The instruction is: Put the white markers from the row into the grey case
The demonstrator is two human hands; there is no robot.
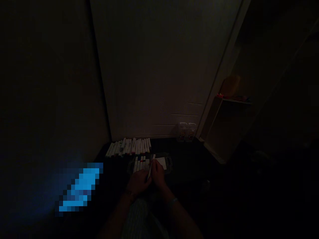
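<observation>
A white marker (150, 173) stands slanted between my two hands, over a clear plastic case (169, 162). My left hand (139, 182) is closed around its lower end. Higher up, my right hand (158, 171) has its fingers curled against the marker's upper part. Several white markers (139, 163) lie side by side in the left part of the case, some with dark or red bands. A pale card or insert (160, 162) shows in the case's right part. Dim light and my hands hide some of the case.
Behind the case, a row of several loose white markers (129, 146) lies on the dark tabletop (191, 159). Two clear containers (186, 132) with labels stand against the wall at the back right. A pixelated bright blue screen (81, 189) glows at the left.
</observation>
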